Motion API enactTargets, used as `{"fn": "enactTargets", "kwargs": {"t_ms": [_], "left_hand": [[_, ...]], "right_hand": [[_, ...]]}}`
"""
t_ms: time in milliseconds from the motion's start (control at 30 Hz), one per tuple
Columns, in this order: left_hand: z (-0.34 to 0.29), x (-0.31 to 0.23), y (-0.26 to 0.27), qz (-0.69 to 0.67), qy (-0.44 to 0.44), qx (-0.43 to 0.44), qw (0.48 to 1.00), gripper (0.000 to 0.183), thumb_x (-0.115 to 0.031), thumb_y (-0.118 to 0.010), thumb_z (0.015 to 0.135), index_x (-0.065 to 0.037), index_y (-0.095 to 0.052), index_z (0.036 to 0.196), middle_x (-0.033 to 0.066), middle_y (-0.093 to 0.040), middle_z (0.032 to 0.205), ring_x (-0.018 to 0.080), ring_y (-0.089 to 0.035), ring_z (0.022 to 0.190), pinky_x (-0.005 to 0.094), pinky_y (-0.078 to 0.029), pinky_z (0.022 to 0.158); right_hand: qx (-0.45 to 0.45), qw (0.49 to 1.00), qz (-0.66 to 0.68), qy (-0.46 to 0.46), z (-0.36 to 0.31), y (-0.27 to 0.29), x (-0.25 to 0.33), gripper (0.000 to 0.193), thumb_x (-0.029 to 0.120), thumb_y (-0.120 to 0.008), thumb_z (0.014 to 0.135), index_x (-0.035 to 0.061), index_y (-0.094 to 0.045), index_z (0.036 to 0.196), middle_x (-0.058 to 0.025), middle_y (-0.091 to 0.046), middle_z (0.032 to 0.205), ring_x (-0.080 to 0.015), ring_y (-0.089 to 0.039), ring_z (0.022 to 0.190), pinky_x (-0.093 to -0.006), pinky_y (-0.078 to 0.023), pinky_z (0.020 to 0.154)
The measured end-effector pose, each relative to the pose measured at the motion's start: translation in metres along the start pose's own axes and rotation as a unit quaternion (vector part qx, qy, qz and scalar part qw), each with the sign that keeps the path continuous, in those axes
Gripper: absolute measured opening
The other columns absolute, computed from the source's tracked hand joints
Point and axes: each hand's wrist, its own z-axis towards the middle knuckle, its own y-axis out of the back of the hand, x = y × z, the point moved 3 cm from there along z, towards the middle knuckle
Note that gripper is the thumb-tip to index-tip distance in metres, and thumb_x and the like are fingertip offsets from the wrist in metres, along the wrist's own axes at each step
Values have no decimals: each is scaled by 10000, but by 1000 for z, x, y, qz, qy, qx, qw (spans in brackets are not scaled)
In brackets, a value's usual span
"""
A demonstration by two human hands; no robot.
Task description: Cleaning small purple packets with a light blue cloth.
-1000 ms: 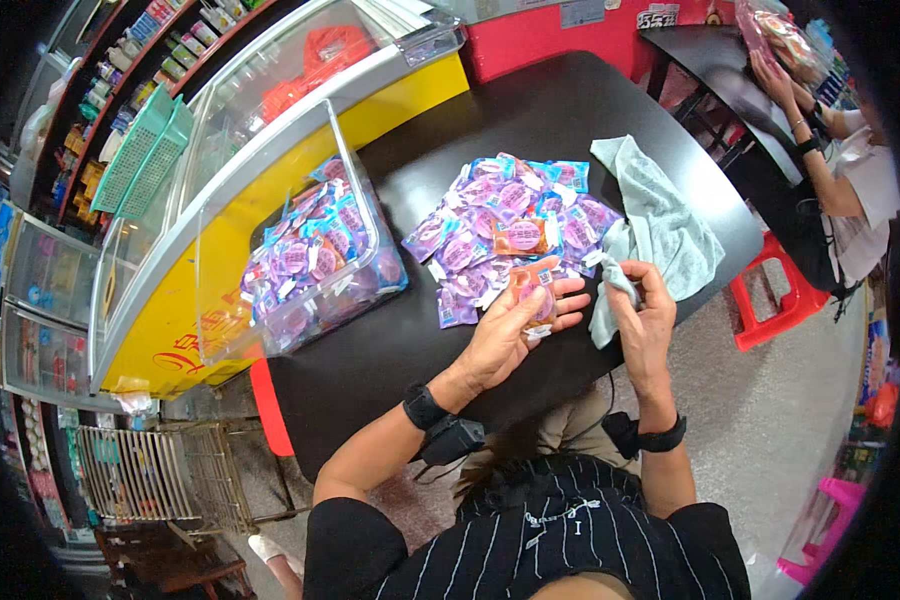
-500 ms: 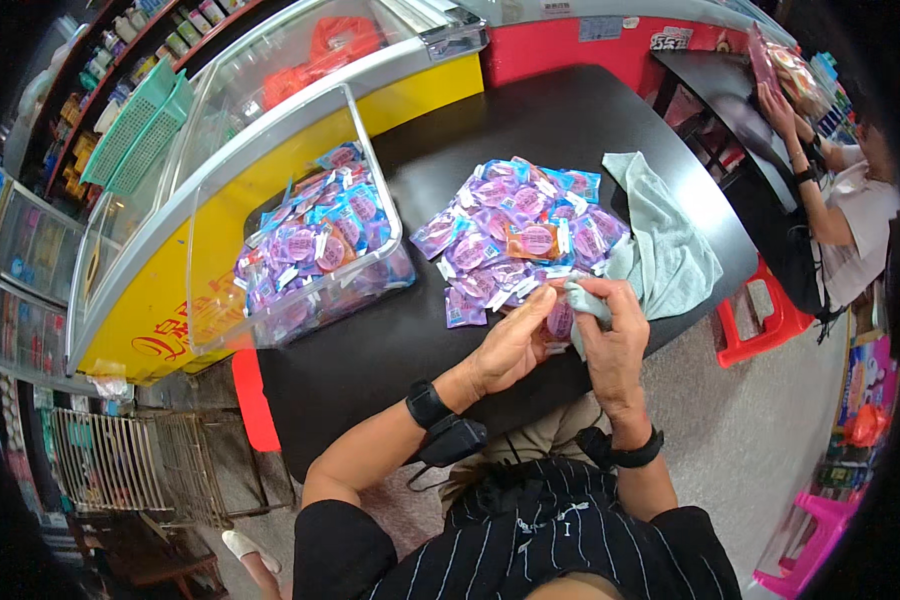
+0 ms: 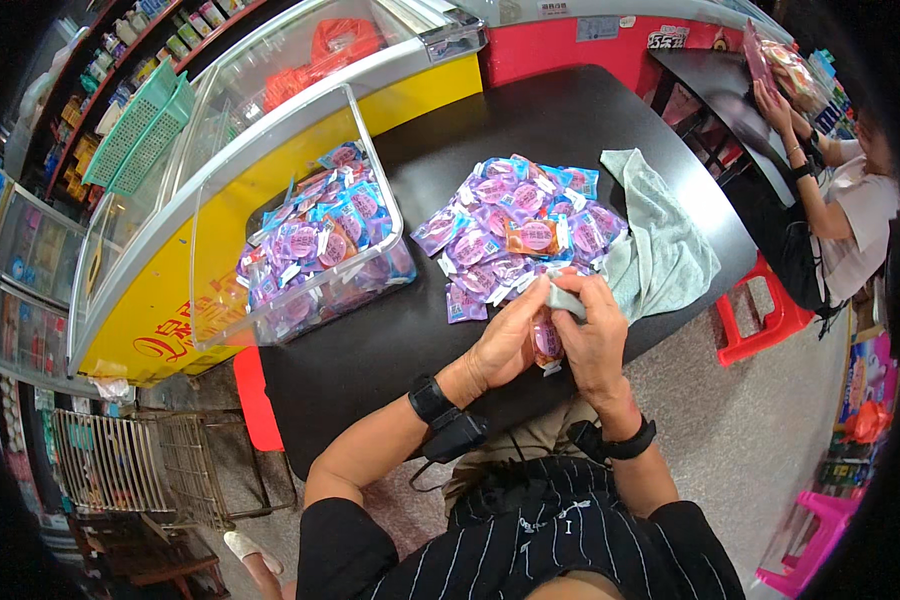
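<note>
Between my hands is a small purple snack packet (image 3: 547, 340), near the front edge of the black table (image 3: 560, 105). My left hand (image 3: 505, 345) is closed on the packet from the left side. My right hand (image 3: 595, 330) pinches a bunched corner of the grey-green cloth (image 3: 660, 245) against the packet's upper end; the rest of the cloth spreads over the table to the right. Just beyond my fingers lies a heap of purple, blue and orange packets (image 3: 510, 220). A clear plastic bin (image 3: 405, 225) at the left holds many similar packets.
A yellow-fronted chest freezer (image 3: 180, 250) borders the table on the left. Red stools (image 3: 755, 315) stand at the right and under the left edge. Another person (image 3: 850, 210) sits at a second table at the far right, handling a package. A wire rack (image 3: 100, 450) stands lower left.
Both hands have drawn slightly nearer to me and left with the packet. The packet now shows more below my fingers, and the cloth corner has shifted with my right hand.
</note>
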Motion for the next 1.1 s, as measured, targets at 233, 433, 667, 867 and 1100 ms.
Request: {"fn": "enactTargets", "kwargs": {"t_ms": [233,433,667,867,1100], "left_hand": [[1,-3,3,31,-26,-2,999,505,-374,-276,1080,-67,-355,1474,97,-480,1417,187,-501,1264,352,-435,1062],[2,-1,3,42,-21,-12,999,572,-472,-228,1062,-98,-344,1480,101,-480,1425,216,-527,1239,360,-467,1026],[17,29,3,-42,10,49,998,543,-467,-337,1041,-148,-380,1478,40,-504,1404,189,-493,1255,377,-441,986],[16,10,-17,25,-17,63,998,522,-291,-332,1071,-46,-252,1525,102,-347,1542,198,-360,1403,372,-310,1157],[2,-10,-9,23,-78,29,996,547,-347,-237,1081,-63,-181,1545,134,-325,1551,257,-333,1422,373,-296,1168]], "right_hand": [[35,966,219,-134,-9,17,-19,234,-19,-659,789,23,-642,1018,-75,-655,961,-215,-647,868,-308,-499,764],[206,973,104,8,-17,13,3,315,-43,-702,718,38,-671,1021,-113,-641,1010,-271,-654,912,-326,-514,787],[8,1000,24,-12,-19,3,1,362,-18,-668,774,24,-609,1129,-97,-642,1038,-276,-652,966,-351,-521,839],[-83,956,208,-190,-25,19,-27,272,-52,-684,791,14,-587,1037,-106,-630,978,-195,-631,882,-302,-492,768],[61,994,86,-23,-22,8,12,373,-87,-683,680,40,-625,1026,-120,-600,952,-292,-629,866,-343,-503,735]]}}
